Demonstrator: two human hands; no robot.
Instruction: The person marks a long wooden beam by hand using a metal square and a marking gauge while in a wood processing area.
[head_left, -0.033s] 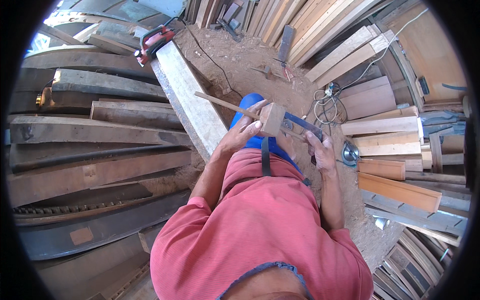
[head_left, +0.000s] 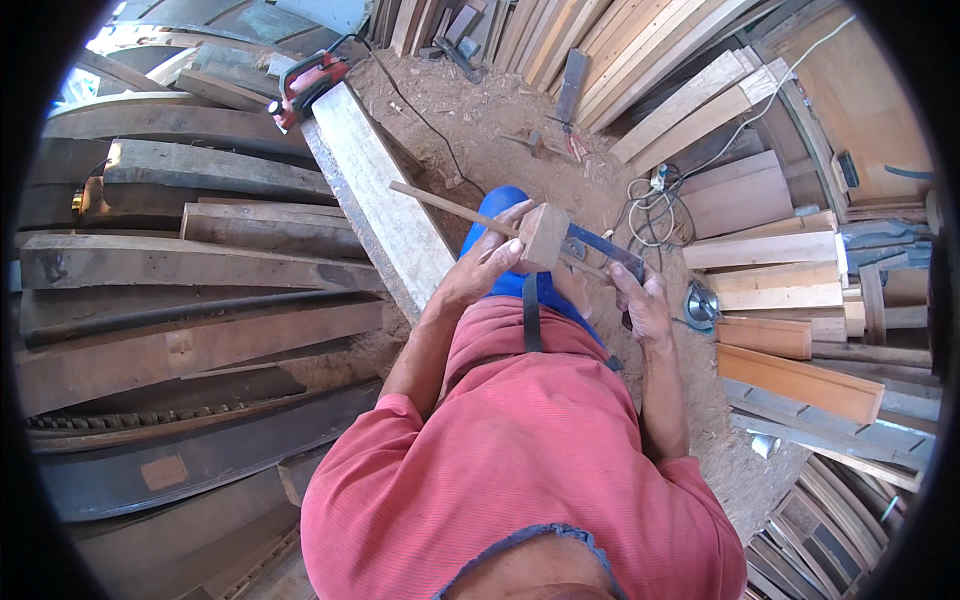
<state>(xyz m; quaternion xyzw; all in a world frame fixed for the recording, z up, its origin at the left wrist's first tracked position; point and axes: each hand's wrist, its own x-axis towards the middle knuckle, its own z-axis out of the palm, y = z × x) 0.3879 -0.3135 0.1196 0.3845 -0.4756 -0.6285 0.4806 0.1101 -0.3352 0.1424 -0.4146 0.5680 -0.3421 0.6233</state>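
Over the person's lap, just beyond the front of the red shirt, the wooden block is up in the air between both hands, at virtually the same spot as in the earlier frame; at most its near face sits a hair differently, and I cannot tell that for certain. A thin wooden stick meets the block, its free end pointing up and left over the long pale board. The left hand grips block and stick, its thumb lying near the block's left side and its fingers curled round the far side, as before. The right hand has its fingers clasped about the outer end of a dark metal strip that slants from there toward the block, its angle unchanged; whether strip and block touch is unclear. Blue cloth shows beneath the left hand. Around them nothing has visibly shifted: the red power tool rests at the board's far end, and the coiled cable lies to the right
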